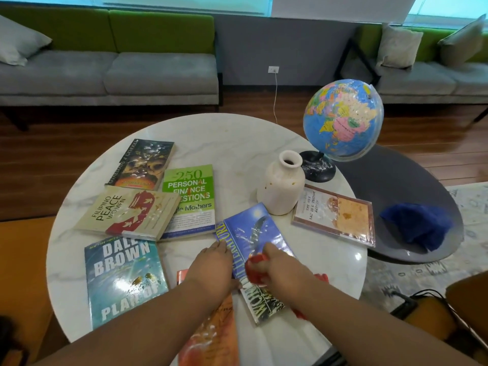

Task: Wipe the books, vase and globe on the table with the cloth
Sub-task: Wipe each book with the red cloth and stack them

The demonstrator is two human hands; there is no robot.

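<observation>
Several books lie on the round white marble table [237, 133]. My left hand [211, 265] holds the spine edge of the blue World Literature book [253, 231], which is tilted up off the table. My right hand [280, 270] grips a red cloth [254, 270] and presses it on that book's cover. A cream vase [281, 184] stands upright just beyond the book. The globe [342, 118] on its black stand is at the table's far right. An orange book [211, 336] lies under my left forearm.
Other books: Dale Brown [121, 281], Filipino Peace Women [126, 212], green Personal Finance [190, 196], a dark fantasy book [142, 165], a tan-covered one [335, 215]. A blue cloth [417, 224] lies on a lower dark table [396, 175]. Sofas stand behind.
</observation>
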